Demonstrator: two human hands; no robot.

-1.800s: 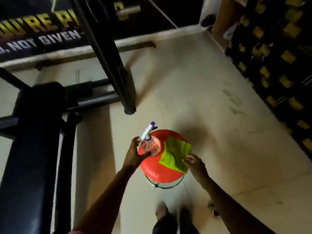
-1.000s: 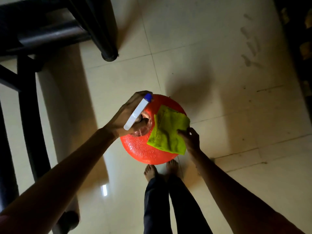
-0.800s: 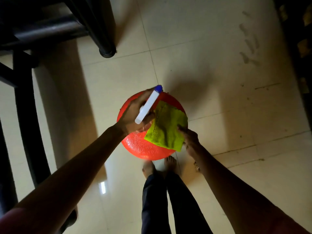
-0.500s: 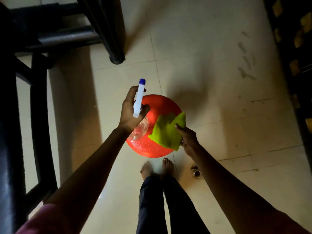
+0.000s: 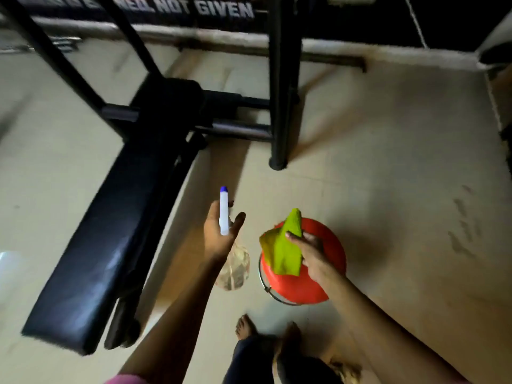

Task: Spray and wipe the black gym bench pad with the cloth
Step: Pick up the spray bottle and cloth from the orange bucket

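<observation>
- The left hand [image 5: 221, 234] is gripping a clear plastic spray bottle with a white trigger head [image 5: 224, 214], its blue nozzle pointing towards 12 o'clock.
- The right hand [image 5: 313, 253] is pinching a yellow-green cloth [image 5: 282, 245] above a round red stool [image 5: 329, 275].
- The long black padded gym bench pad [image 5: 116, 231] is lying at 9 o'clock from the hands, apart from the cloth.
- A pale tiled floor [image 5: 388, 162] is spreading beneath everything.
- A black steel rack post [image 5: 279, 106] is standing at 12 o'clock, with a dark wall banner with white lettering [image 5: 205, 8] running behind it.

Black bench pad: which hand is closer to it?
Left. The left hand, gripping the spray bottle, hangs just beside the bench pad's long edge. The right hand, pinching the green cloth, is farther off, above the red stool.
</observation>
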